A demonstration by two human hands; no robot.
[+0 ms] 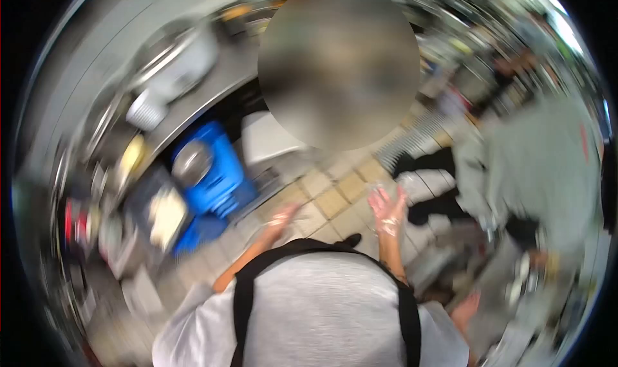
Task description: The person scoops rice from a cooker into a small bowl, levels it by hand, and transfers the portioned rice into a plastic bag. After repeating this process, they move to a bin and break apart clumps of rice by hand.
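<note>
My left hand [283,218], in a clear plastic glove, is held out above the tiled floor [331,201]. Motion smears it, but its fingers look stretched out with nothing visible in them. My right hand [388,211] wears a clear glove too; its fingers are spread and hold nothing. Both hands are in front of my body, well apart from each other. Nearest to the left one is a blue plastic crate [225,167] with a round metal bowl [192,163] on it.
A co-worker in a grey-green top [541,167] stands close on the right. Another person's hand [467,310] shows at lower right. On the left are a dark tub with pale contents [167,218], a steel counter [225,77] and a white box [267,137]. A blurred disc hides the top centre.
</note>
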